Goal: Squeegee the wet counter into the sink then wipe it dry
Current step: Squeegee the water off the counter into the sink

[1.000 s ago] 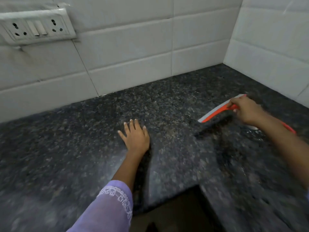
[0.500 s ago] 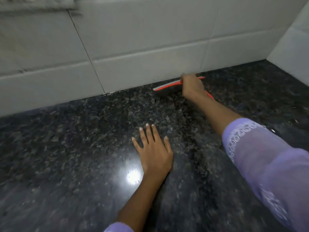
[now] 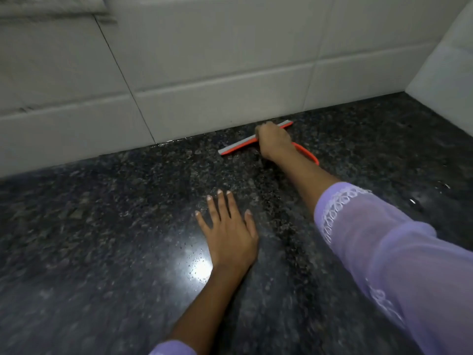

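Observation:
A dark speckled granite counter (image 3: 102, 239) fills the lower view, with small water drops glinting around a bright light reflection. My right hand (image 3: 275, 142) reaches to the back of the counter and grips an orange squeegee (image 3: 239, 146) with a grey blade. The blade lies on the stone close to the wall, and the orange handle loop (image 3: 308, 153) shows behind my wrist. My left hand (image 3: 227, 231) rests flat on the counter nearer to me, fingers spread, holding nothing. No sink or cloth is in view.
A white tiled wall (image 3: 204, 73) rises along the back of the counter. A second tiled wall (image 3: 445, 80) closes the corner on the right. A blurred socket plate (image 3: 51, 6) shows at the top left.
My right hand has carried the squeegee from the right side of the counter to the back wall, then drawn it slightly toward me. My left hand stays flat in place.

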